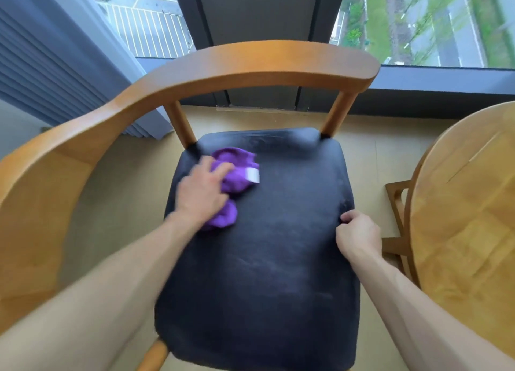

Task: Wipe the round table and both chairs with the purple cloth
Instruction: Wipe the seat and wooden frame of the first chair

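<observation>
Purple cloth [235, 175] lies bunched up on the black seat [264, 245] of a wooden chair [223, 64], near the far left corner of the seat. It has a small white tag on its right side. The left hand [202, 193] lies on top of the cloth and presses it down on the seat. Its fingers are spread over the cloth and bent a little, so the grip looks loose, more a press than a squeeze. Part of the cloth sticks out past the fingers, and a bit more shows by the wrist. The hand and cloth look a little blurry. The right hand [358, 235] is at the right edge of the seat. Its fingers are curled down over that edge, so its grip is closed on the seat. Both arms are bare and reach in from the bottom of the view. The chair has a curved wooden back and arm rail that bends around the far side and the left side. The round wooden worktop [468, 203] is just beside the chair on the right, and only part of it shows. Past the chair is a big window [432, 22], with a grey curtain [55, 64] on the left. The floor [119, 189] is a light tan colour.
</observation>
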